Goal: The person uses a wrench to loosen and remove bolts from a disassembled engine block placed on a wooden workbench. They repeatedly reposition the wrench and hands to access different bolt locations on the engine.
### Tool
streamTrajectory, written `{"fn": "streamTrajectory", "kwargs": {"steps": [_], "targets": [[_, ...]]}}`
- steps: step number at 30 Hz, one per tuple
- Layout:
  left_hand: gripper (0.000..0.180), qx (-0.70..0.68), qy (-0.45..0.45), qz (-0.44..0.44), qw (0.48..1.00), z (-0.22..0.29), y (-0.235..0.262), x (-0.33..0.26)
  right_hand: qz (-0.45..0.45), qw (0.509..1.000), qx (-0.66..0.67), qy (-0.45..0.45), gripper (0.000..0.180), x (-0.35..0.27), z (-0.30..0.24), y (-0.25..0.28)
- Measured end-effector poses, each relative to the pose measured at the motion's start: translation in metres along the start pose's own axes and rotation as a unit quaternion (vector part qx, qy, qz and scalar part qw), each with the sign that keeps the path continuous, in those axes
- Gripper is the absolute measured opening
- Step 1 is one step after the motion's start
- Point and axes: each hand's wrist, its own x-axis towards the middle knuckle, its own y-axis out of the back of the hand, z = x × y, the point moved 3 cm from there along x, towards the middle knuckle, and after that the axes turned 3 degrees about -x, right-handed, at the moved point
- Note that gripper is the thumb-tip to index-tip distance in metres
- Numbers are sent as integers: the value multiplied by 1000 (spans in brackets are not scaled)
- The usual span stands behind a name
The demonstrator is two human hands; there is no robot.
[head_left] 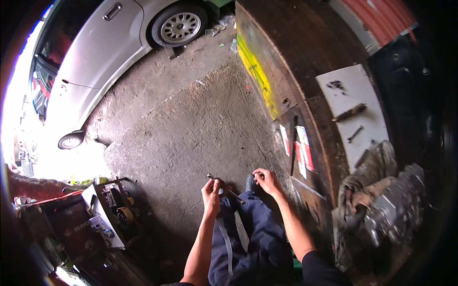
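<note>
You are in a car repair workshop; a silver car (95, 62) stands on the rough concrete floor (191, 128); a worn wooden worktop (305, 71) carries a bolt (354, 134), a rusty tool (349, 112) and greasy rags (367, 176) beside a metal engine part (396, 205); a cluttered parts crate (112, 209) sits at your left.

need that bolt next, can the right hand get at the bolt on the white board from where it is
Probably yes, with a stretch. The right hand holds something small near the knee, and the bolt lies bare on the white board atop the bench on that side, with nothing between them.
</note>
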Motion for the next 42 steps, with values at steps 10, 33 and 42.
{"fn": "streamTrajectory", "kwargs": {"steps": [10,33,42], "targets": [[22,26,61,-17,998,-188,76,237,115,988,-94,-44,20,218,248,-131],[20,-59,15,-33,998,-218,54,284,158,983,91,11,10,268,223,-141],[23,-33,12,-108,994,-33,-30,111,129,951,276,43,12,94,-15,-24]]}}
